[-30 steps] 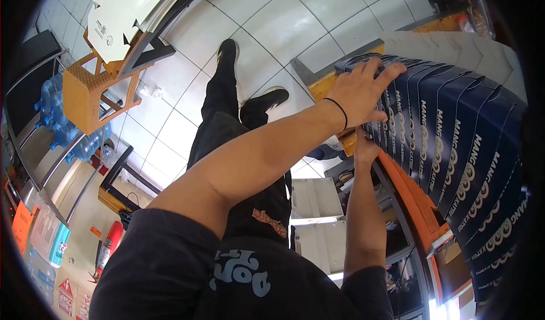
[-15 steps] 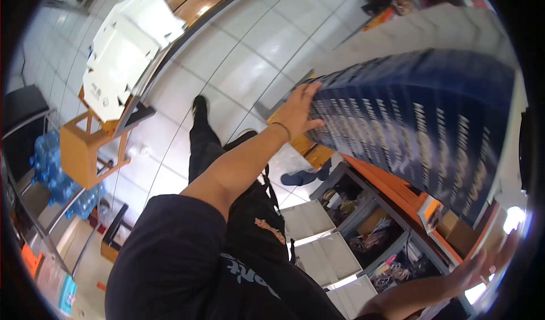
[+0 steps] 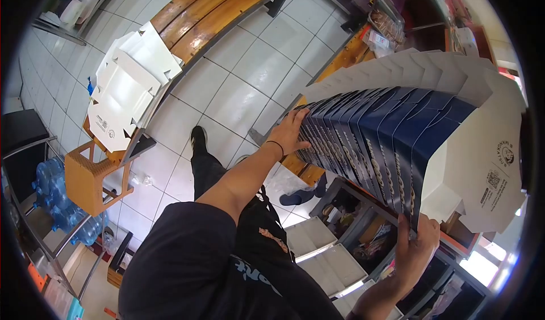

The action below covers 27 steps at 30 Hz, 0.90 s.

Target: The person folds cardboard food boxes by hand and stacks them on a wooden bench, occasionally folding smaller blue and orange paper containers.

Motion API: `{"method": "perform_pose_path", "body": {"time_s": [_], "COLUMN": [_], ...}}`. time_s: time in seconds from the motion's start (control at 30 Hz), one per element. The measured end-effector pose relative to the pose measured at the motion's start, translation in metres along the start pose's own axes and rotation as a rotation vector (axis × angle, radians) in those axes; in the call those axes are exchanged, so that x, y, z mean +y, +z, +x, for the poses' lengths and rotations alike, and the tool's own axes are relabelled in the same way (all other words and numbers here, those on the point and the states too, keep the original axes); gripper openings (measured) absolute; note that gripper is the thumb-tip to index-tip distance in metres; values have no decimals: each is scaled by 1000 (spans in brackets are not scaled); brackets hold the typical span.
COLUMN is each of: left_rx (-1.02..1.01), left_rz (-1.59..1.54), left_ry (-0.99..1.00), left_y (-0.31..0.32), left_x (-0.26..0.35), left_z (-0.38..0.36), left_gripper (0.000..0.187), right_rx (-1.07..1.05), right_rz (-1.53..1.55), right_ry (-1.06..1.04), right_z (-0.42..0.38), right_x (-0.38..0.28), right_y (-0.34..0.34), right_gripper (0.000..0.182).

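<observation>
A long row of nested dark blue cardboard boxes [image 3: 363,135], with white insides and lettering on their sides, stands at the right over a wooden bench. My left hand [image 3: 290,131] grips the left end of the row, its fingers at the upper edge and the thumb on the side. At the other end, my right hand [image 3: 417,246] is closed on the lower corner of the outermost box. The white inner panel [image 3: 488,167] of that box faces right, with a printed logo and a square code.
Flattened white box blanks [image 3: 128,93] lie on a wooden bench [image 3: 221,13] at the left. An orange-brown stool [image 3: 93,181] and blue water bottles [image 3: 54,189] stand below it. Grey open shelving [image 3: 352,212] with clutter is at lower right. Tiled floor [image 3: 244,81] lies between the benches.
My right hand has come in from the lower right and taken hold of the outermost box's corner. The right end of the row has swung down and left, while my left hand kept its hold.
</observation>
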<state>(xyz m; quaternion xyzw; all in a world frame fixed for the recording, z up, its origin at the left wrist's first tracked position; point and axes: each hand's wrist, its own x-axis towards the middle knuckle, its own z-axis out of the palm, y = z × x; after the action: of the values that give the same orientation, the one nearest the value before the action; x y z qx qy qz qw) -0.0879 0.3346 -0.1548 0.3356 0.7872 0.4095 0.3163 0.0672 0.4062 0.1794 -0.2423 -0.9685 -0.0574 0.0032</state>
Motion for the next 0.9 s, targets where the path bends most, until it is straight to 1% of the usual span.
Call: {"method": "perform_pose_path", "body": {"time_s": [0.13,0.17,0.2,0.23,0.27,0.33,0.37,0.4,0.43,0.47,0.5,0.53,0.57,0.6,0.63,0.73,0.8,0.83,0.87,0.9], "left_rx": [-60,3,8,13,14,140,201,334,466,555,692,747,808,748,603,370,306,281,238,195], "left_rz": [-65,-102,-132,-157,-182,-114,-87,-59,-32,100,188,317,552,517,530,610,505,450,463,476], "left_ry": [48,140,132,116,95,30,12,-27,-59,-226,-285,-428,-429,-649,-819,-864,-824,-803,-814,-827], "left_y": [-7,-5,-9,-15,-25,-44,-51,-66,-88,-114,-134,-157,-182,-210,-233,-262,-271,-274,-280,-290], "left_x": [-12,-21,-22,-24,-34,-66,-81,-103,-130,-152,-189,-226,-260,-266,-267,-310,-338,-349,-340,-317], "left_z": [0,-1,-3,-7,-13,-30,-34,-42,-55,-68,-81,-95,-111,-125,-135,-158,-169,-172,-170,-167], "left_gripper": [97,94,93,92,90,85,82,76,70,65,68,69,73,81,84,81,81,81,80,79], "right_rx": [14,33,47,-10,30,-89,-55,-14,61,148,237,327,424,517,538,600,639,689,693,695], "right_rz": [99,142,198,235,202,175,162,143,137,130,120,109,264,419,453,538,586,630,624,620], "right_ry": [131,162,188,248,239,288,280,274,245,139,35,-72,-179,-283,-300,-353,-409,-381,-403,-426], "right_z": [3,3,6,10,15,18,19,22,24,28,33,40,36,28,26,22,27,34,45,56], "right_x": [-3,-2,-3,-7,-11,-6,-5,-7,-12,-23,-38,-49,-36,-24,-32,-60,-79,-89,-100,-111], "right_y": [-7,-7,-5,-7,-3,-5,-4,-3,-2,-7,-17,-25,-35,-42,-42,-48,-55,-45,-44,-43], "right_gripper": [34,37,39,41,35,40,43,47,48,47,46,47,48,49,49,48,48,50,50,50]}}
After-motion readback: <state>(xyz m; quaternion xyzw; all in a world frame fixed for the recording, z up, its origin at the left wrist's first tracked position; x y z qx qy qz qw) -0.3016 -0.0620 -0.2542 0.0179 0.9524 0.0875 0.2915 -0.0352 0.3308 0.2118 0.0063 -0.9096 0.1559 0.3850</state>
